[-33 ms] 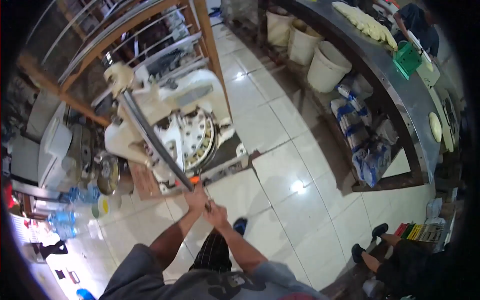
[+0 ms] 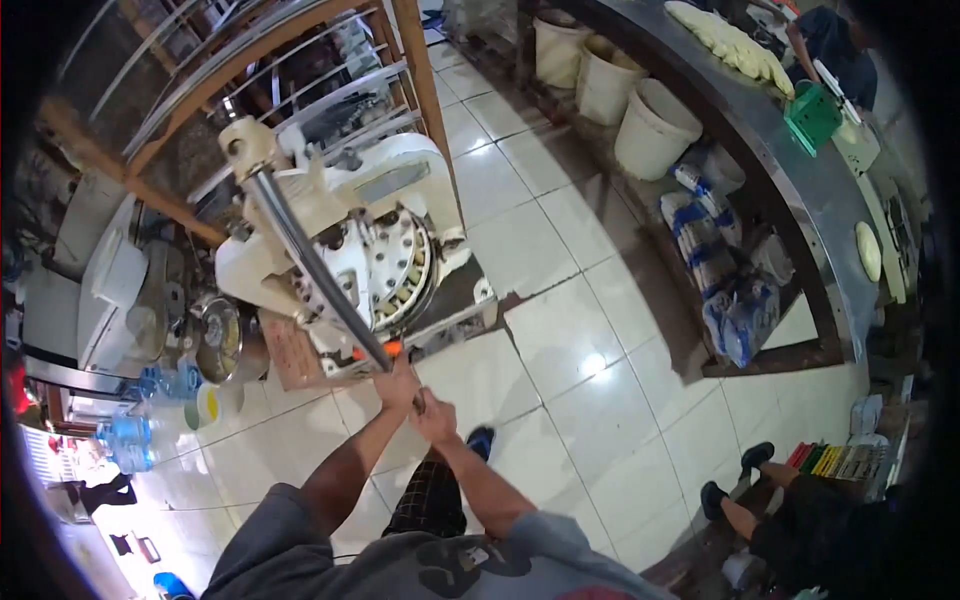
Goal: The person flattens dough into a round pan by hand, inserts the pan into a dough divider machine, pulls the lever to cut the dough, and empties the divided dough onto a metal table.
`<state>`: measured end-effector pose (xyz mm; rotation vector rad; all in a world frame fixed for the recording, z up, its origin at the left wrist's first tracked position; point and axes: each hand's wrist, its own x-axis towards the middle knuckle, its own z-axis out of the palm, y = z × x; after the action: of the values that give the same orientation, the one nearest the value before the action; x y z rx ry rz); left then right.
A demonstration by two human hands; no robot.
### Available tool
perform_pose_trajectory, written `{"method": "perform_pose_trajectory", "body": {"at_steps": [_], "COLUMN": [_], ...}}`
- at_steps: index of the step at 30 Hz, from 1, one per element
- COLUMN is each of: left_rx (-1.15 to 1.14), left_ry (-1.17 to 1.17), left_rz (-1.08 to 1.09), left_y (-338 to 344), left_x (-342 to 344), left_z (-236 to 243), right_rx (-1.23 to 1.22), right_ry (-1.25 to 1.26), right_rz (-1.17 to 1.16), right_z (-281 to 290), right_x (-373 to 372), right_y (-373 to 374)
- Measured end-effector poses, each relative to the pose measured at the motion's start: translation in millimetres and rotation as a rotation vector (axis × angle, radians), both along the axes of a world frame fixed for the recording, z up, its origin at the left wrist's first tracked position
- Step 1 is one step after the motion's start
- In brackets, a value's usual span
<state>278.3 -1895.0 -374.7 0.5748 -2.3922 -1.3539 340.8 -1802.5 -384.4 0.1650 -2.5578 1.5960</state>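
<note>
Lever [image 2: 311, 258] slants — left hand [image 2: 397, 386] and right hand [image 2: 435, 416] grip it.

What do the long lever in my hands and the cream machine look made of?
Lever: probably metal, smooth dark grey, with a lighter sheen along it. Machine: likely painted metal, cream-coated with dark, grimy patches; the underlying material can't be confirmed.

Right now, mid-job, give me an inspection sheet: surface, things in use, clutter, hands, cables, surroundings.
Surface: pale tiled floor, shiny with reflections.
Things in use: long bar slanting across the cream machine; round plate with holes.
Clutter: buckets and bags under the counter.
Hands: left hand and right hand closed on the bar's near end, left farther up.
Cables: nothing clearly seen.
Surroundings: rack behind the machine; dough on the counter; another person's legs, lower right.
</note>
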Motion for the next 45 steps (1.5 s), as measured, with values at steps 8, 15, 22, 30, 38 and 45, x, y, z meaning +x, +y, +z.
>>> {"method": "perform_pose_trajectory", "body": {"at_steps": [8, 15, 22, 30, 38, 45], "left_rx": [0.627, 0.498, 0.297, -0.391, 0.288, -0.49], "left_ry": [-0.239, -0.163, -0.688, 0.471, 1.081, 1.103], "left_rz": [0.136, 0.174, -0.022, -0.426, -0.905, 0.257], "left_y": [32, 72, 37, 38, -58, -118], "left_x": [30, -11, 77, 149, -79, -283], "left_z": [144, 37, 33, 296, 576, 706], "right_rx": [-0.056, 0.304, 0.224, -0.017, -0.529, -0.207], "right_ry": [-0.197, -0.196, -0.6, -0.711, 0.145, -0.701], "right_rz": [0.08, 0.199, 0.005, 0.215, 0.807, -0.053], "right_z": [100, -156, 18, 306, 580, 279], "right_x": [33, -19, 48, 122, 73, -13], "right_y": [13, 27, 11, 68, 71, 36]}}
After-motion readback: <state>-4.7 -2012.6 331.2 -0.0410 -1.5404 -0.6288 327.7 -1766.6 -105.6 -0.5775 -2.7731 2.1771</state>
